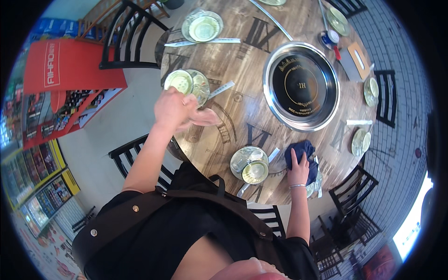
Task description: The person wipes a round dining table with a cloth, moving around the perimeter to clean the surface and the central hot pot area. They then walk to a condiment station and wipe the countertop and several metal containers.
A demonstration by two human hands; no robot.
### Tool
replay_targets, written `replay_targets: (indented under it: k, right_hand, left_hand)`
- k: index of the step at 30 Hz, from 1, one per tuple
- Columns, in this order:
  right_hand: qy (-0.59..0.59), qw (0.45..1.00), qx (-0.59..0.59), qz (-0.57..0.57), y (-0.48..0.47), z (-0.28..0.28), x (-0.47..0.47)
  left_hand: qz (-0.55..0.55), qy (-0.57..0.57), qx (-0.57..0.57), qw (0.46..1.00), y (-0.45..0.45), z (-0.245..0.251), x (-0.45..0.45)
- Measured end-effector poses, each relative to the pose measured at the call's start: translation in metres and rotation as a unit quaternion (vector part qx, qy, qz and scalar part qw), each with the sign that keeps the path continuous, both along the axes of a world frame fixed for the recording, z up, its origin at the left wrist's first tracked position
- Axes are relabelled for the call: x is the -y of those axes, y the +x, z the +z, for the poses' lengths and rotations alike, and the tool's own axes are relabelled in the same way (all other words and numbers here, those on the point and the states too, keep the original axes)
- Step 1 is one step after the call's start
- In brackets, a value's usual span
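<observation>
My left hand (175,109), slightly blurred, is at the table's left edge, by the near rim of a pale green bowl (178,80); whether it grips the rim cannot be told. Beside that bowl lie a plate with glassware (200,87) and a paper-wrapped chopstick packet (221,89). My right hand (298,167) rests on a bunched dark blue cloth (294,154) near the table's front edge, fingers over it. A place setting partly hidden by the cloth and hand lies at its right. Between my hands another pale green bowl (255,172) sits on a plate (241,154).
The round wooden table (245,101) has a steel-rimmed induction cooker (301,87) set in it. A tissue box (354,63), a jar (329,38) and several place settings stand around it. Black chairs (133,38) surround the table. A red display stand (73,66) is at the left.
</observation>
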State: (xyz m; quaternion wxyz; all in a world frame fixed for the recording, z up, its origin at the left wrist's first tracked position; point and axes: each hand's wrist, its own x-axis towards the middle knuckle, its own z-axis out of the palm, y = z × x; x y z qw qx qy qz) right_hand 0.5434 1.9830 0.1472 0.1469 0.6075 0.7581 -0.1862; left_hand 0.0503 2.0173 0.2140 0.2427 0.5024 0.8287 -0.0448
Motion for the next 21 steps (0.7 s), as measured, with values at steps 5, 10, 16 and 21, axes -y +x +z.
replay_targets:
  k: [5,10,16,21]
  right_hand:
    - [0.144,0.969,-0.165,-0.114,0.004,-0.001,-0.037]
    - [-0.037,0.663,-0.619,-0.418,-0.055,0.085,-0.106]
    - [-0.018,0.656,-0.672,-0.342,-0.175,0.122,-0.184]
    - [0.029,0.898,-0.438,0.021,-0.270,0.031,-0.223]
  left_hand:
    - [-0.128,0.008,-0.193,0.973,0.013,-0.042,0.007]
    - [-0.233,-0.011,-0.301,0.925,0.013,-0.089,0.027]
    - [-0.242,0.156,-0.195,0.938,0.045,-0.101,0.093]
    - [-0.213,0.184,-0.095,0.955,0.040,-0.079,0.089]
